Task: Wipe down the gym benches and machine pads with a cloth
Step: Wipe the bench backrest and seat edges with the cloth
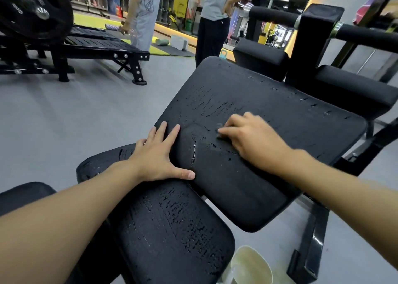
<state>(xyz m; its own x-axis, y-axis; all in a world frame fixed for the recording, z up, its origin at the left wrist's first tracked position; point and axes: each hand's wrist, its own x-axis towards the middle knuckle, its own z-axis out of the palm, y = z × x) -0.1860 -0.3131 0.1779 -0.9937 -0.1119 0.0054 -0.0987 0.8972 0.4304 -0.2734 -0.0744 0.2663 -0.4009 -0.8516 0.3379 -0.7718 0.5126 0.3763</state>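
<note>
Head view: left hand (159, 154) lies flat, fingers straight & spread, pressing on the near-left edge of the big angled pad (269, 103), prob. steadying it. Right hand (252, 139) sits mid-pad, fingers curled down on a small grey wad, prob. the cloth (219, 127); only a scrap shows at the fingertips. The pad's vinyl is cracked & flaking, w/ a split between the hands. The lower pad (172, 230) is just below, equally worn. Step in hand, I'd say: wiping the big pad around its middle. Next move calls for sweeps out to the far edge & corners, light pressure over the split, then the lower pad.
</note>
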